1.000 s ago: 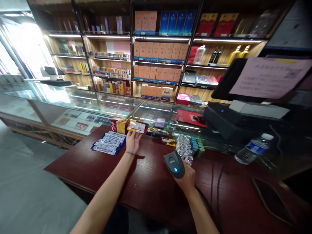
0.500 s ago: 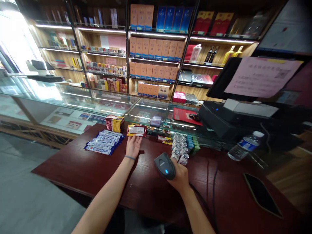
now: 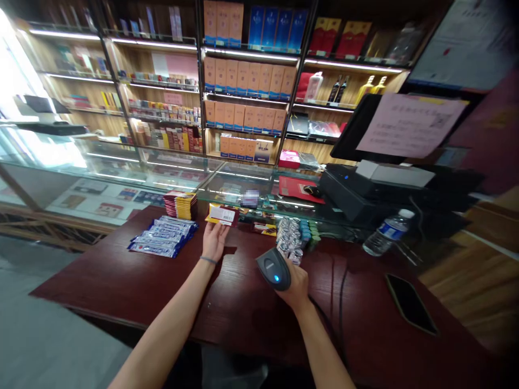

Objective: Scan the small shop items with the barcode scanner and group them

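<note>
My left hand (image 3: 214,241) holds a yellow and dark red snack packet (image 3: 222,214) by its lower edge, with the white label and barcode facing me. In my right hand (image 3: 295,283) is a dark grey barcode scanner (image 3: 274,269), its blue light lit and its head towards the packet. A stack of similar yellow and red packets (image 3: 180,205) stands left of the held one. Blue and silver wrapped sticks (image 3: 164,236) lie in a row in front of that stack. Behind the scanner are several small silver-wrapped rolls (image 3: 288,237), beside blue and green ones (image 3: 308,229).
A yellow and brown packet (image 3: 264,228) lies at the glass counter's foot (image 3: 227,186). On the right are a water bottle (image 3: 388,233), a phone (image 3: 411,303) and a monitor with a pink sheet (image 3: 411,124). The scanner's cable (image 3: 341,302) crosses the dark red table (image 3: 239,319).
The view has shifted slightly, so most things sit further left. The packet in my left hand has tilted a little. Both hands keep their hold.
</note>
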### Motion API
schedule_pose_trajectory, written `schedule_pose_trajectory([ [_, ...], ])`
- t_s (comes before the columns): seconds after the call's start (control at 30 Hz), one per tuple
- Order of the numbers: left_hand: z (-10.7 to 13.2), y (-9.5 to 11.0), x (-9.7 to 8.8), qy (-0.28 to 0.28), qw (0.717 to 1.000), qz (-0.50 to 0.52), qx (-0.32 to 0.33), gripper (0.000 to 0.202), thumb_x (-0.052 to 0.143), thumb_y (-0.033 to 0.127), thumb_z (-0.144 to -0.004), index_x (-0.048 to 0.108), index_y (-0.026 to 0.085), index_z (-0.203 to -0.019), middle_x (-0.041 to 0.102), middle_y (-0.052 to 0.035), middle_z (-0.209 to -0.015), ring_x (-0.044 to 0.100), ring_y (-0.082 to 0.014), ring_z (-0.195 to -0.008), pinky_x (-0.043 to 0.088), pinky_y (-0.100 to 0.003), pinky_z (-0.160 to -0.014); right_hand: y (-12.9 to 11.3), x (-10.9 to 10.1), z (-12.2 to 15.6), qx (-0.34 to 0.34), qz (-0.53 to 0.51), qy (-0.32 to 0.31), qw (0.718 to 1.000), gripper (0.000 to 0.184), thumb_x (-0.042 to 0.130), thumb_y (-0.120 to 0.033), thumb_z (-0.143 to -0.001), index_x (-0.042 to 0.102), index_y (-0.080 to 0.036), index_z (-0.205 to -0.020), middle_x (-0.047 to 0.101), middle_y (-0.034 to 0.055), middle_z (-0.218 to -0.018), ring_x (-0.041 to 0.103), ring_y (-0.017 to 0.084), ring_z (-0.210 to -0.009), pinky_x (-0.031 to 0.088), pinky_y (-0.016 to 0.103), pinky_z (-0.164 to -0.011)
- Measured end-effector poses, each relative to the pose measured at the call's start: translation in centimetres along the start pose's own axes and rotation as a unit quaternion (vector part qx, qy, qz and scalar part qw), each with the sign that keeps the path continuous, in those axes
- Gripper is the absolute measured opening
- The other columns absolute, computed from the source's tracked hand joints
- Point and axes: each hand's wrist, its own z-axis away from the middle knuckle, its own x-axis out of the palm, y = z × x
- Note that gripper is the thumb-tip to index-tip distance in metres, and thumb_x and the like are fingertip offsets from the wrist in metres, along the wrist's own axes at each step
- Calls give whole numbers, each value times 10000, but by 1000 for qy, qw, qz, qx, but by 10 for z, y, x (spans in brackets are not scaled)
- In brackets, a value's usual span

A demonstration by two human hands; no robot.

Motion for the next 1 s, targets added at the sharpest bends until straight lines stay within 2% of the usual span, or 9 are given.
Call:
schedule_pose_trajectory([
  [0.13,0,-4,9,-34,995,-90,32,436,814,306,-747,641,211,-1136,730,-61,-1106,705,-180,-1005,534,-373,-983,16,-12,-1,21,-4,30,999,367,598,-342,-839,583,-156,-1155,708,47,-742,674,199,-583,522,288,-544],
  [0.23,0,-10,18,-86,959,-251,102,397,754,350,-802,672,210,-1165,740,-82,-1129,701,-228,-1069,525,-383,-1003,29,-21,0,41,9,30,999,326,613,-370,-834,593,-169,-1089,690,35,-708,666,202,-560,514,291,-528],
  [0.3,0,-16,22,-129,899,-388,156,353,696,331,-850,679,243,-1192,748,-66,-1130,702,-241,-1081,529,-370,-992,37,-28,3,50,21,30,998,309,614,-375,-832,593,-171,-1062,688,35,-703,668,205,-559,517,294,-531],
  [0.43,-1,-31,29,-215,724,-621,212,315,562,263,-937,665,283,-1235,757,-51,-1119,727,-234,-990,545,-335,-916,48,-40,9,59,37,34,997,320,608,-380,-840,585,-166,-1076,701,46,-735,682,206,-584,531,294,-550],
  [0.53,-7,-46,37,-287,620,-692,234,367,533,187,-935,645,256,-1278,726,-89,-1204,704,-238,-1055,530,-334,-946,52,-47,11,59,38,45,997,284,597,-373,-847,583,-176,-1050,701,48,-743,684,206,-592,535,295,-553],
  [0.6,-12,-58,44,-321,576,-711,244,398,549,151,-913,643,241,-1289,711,-110,-1231,684,-248,-1105,520,-347,-978,53,-49,12,66,32,56,996,260,601,-362,-849,583,-180,-1034,697,45,-735,681,202,-587,535,293,-550],
  [0.7,-19,-76,53,-347,542,-724,246,358,558,137,-905,688,234,-1224,720,-126,-1195,680,-259,-1105,516,-369,-993,52,-49,13,81,12,69,994,270,623,-345,-841,583,-177,-1047,698,41,-740,682,197,-591,538,286,-551],
  [0.8,-24,-94,58,-361,527,-730,245,333,541,129,-916,714,237,-1179,732,-127,-1159,681,-256,-1094,514,-373,-992,50,-46,15,90,-2,78,993,283,628,-305,-832,581,-172,-1077,705,42,-764,685,192,-606,543,283,-569],
  [1.0,-30,-118,56,-377,533,-715,253,340,537,131,-926,712,236,-1197,725,-107,-1197,642,-225,-1156,471,-364,-1052,49,-41,17,92,2,77,993,298,652,-303,-837,578,-177,-1096,710,41,-778,694,193,-640,557,283,-605],
])
